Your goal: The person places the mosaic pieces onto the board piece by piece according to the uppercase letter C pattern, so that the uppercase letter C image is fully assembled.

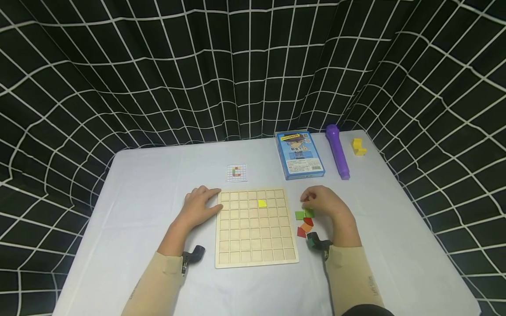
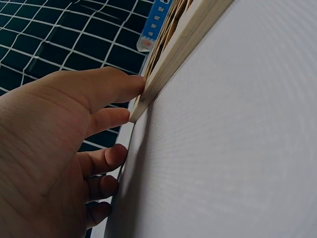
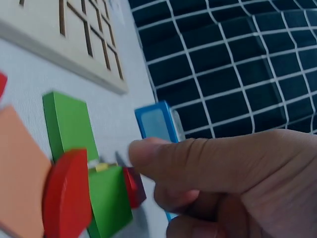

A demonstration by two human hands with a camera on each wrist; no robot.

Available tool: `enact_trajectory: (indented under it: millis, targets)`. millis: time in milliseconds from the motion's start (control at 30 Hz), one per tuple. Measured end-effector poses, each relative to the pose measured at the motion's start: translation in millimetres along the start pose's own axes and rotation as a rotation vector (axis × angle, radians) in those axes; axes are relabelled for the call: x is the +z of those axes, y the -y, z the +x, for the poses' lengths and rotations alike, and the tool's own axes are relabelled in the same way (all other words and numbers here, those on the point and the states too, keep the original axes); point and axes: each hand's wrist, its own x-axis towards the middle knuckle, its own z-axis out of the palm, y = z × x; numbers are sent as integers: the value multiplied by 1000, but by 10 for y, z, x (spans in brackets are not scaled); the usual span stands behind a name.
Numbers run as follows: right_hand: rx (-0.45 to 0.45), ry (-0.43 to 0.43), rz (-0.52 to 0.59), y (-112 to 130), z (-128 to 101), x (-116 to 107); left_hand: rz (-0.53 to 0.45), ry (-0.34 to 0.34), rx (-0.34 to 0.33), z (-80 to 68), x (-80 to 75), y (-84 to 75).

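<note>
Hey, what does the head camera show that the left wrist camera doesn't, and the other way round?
Only the head view shows the right hand over the coloured tiles, the yellow tile set in the grid, the pattern card, the purple flashlight and the yellow block. Only the left wrist view shows, close up, the fingertips pressing the board's side edge. Both show the left hand, the wooden grid board, the blue box, the white table and the grid-patterned backdrop.

Head view looks down on the wooden board (image 1: 256, 228); both wrist views skim its edge close.
</note>
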Motion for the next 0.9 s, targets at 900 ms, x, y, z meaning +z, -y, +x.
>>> enact_trajectory:
  millis: [900]
  targets:
    - [104,3,-15,-68,-7,-20,7,2,3,5,2,5]
